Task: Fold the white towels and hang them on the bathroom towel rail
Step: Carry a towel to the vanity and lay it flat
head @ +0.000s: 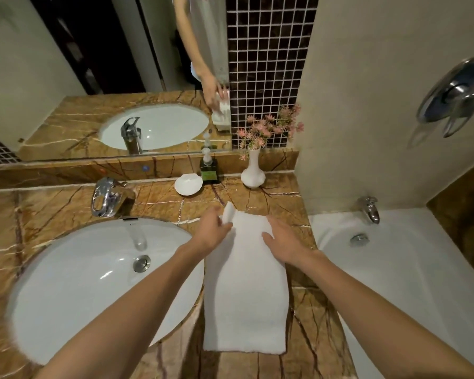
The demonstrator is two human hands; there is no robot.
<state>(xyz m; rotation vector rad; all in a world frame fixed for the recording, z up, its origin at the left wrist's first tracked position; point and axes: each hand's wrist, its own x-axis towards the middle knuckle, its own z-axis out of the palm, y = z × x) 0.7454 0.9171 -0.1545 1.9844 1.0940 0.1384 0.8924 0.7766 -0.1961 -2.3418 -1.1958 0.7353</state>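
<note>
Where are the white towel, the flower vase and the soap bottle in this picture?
white towel (246, 296), head view, middle of the flat cloth.
flower vase (253, 175), head view, its white belly.
soap bottle (209, 172), head view, dark body below the pump.

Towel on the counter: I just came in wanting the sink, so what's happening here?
A person is folding a white towel on the brown stone counter, between the sink and the bathtub. The towel lies as a long strip. The left hand pinches its far left corner, lifted off the counter, while the right hand lies flat on the far right part. It is not hung up yet.
</note>
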